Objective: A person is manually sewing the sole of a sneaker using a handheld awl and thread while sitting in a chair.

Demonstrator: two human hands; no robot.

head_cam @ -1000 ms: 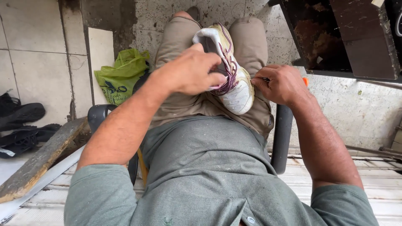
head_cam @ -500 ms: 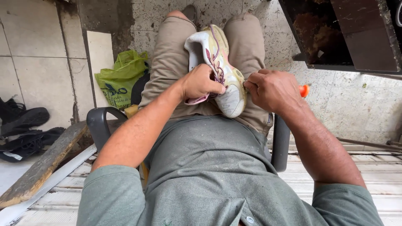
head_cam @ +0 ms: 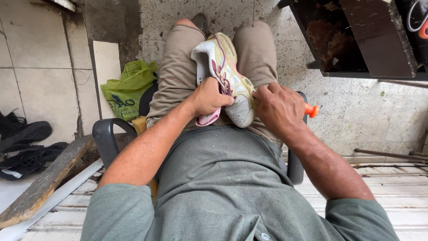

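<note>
1. A person sits in a dark plastic chair, with a white and cream sneaker lying on the lap between the two thighs, its toe pointing toward the body at 6 o'clock and its heel away at 12 o'clock.
2. The left hand is clamped on the sneaker's near left side, its fingers curled over the laces and the pink-edged tongue.
3. The right hand is closed just beside the sneaker's toe at its 3 o'clock side, touching the edge of the sole; whatever its fingers pinch is too small to tell.
4. An orange tip sticks out at 3 o'clock from behind the right hand.
5. A green plastic bag sits on the floor at 9 o'clock from the sneaker, next to the chair.
6. Black shoes lie far off at 9 o'clock, beside a worn wooden plank.
7. A dark wooden shelf stands at 2 o'clock, well apart from the hands.
</note>
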